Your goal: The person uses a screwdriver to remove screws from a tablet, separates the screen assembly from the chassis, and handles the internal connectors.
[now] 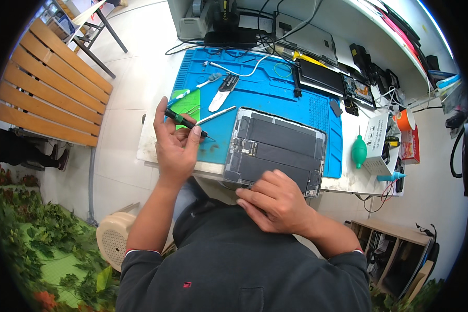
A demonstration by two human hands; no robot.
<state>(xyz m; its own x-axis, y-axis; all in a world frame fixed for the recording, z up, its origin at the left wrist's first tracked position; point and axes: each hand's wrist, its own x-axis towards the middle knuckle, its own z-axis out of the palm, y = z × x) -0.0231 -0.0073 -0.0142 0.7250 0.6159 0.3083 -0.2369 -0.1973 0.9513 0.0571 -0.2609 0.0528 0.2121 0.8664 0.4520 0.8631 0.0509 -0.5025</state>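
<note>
Head view: left hand (174,152) grips a screwdriver (182,120) in its fingers above the mat's (282,94) front left corner. Opened tablet (287,136) lies across the bench's (211,167) front edge. Right hand (278,204), fingers curled, is at the tablet's near edge; whether they grip anything cannot be told.

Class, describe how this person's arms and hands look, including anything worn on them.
The short sleeves are dark, charcoal to black, edged with thin white and red trim. The forearms are bare. The left hand and right hand wear no gloves; no watch shows.
</note>
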